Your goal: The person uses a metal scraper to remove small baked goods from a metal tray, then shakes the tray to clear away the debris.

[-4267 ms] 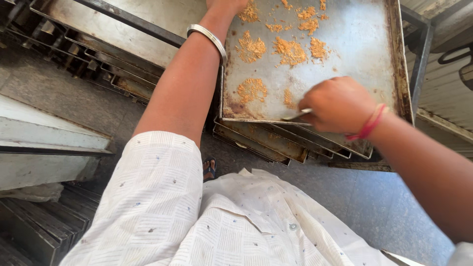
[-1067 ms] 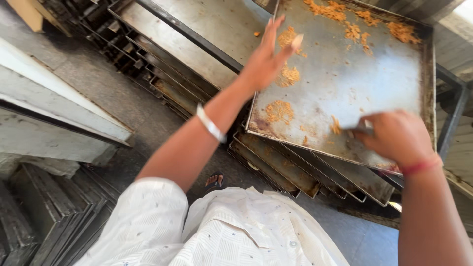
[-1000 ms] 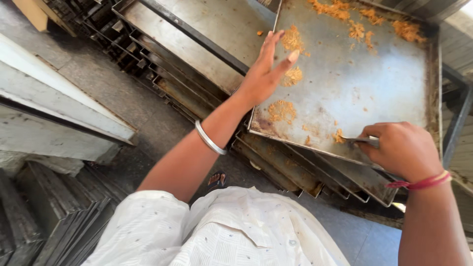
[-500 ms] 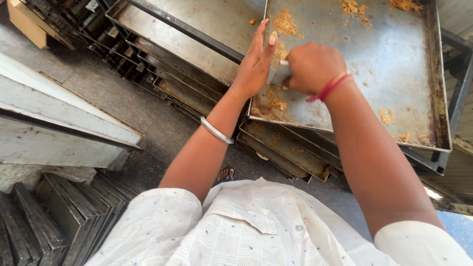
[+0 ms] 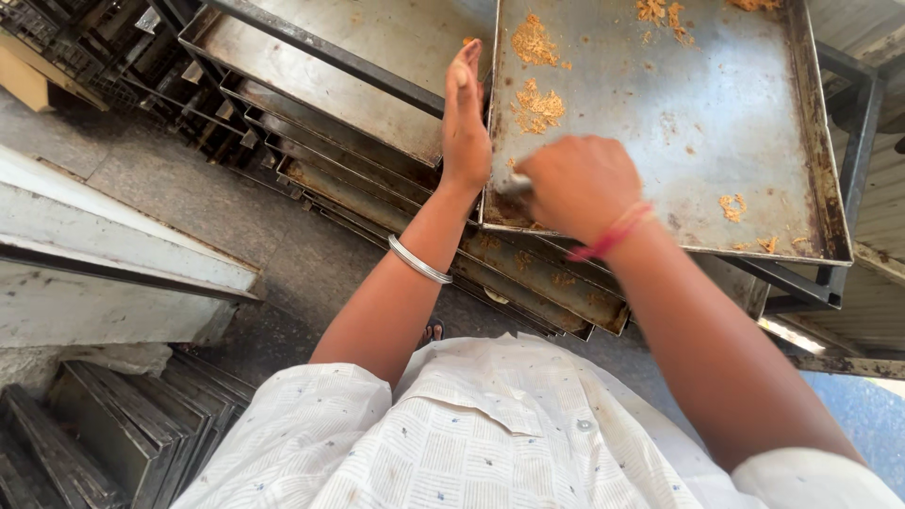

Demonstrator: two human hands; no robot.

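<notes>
A large grey metal baking tray (image 5: 735,123) lies on top of a stack, spotted with orange-brown crumbs (image 5: 535,106). My left hand (image 5: 465,127) rests flat against the tray's left rim, fingers straight, a silver bangle on the wrist. My right hand (image 5: 577,184) is closed on a small metal scraper (image 5: 516,185) whose tip shows at the tray's near left corner. A red thread circles that wrist.
Several more trays (image 5: 349,85) are stacked beneath and to the left on a dark metal frame (image 5: 848,160). Narrow dark loaf tins (image 5: 113,443) stand at the lower left. A concrete ledge (image 5: 104,254) runs along the left, over grey floor.
My right hand with the scraper has crossed from the tray's near right side to its near left corner. My left hand has shifted from the tray's surface to its left rim.
</notes>
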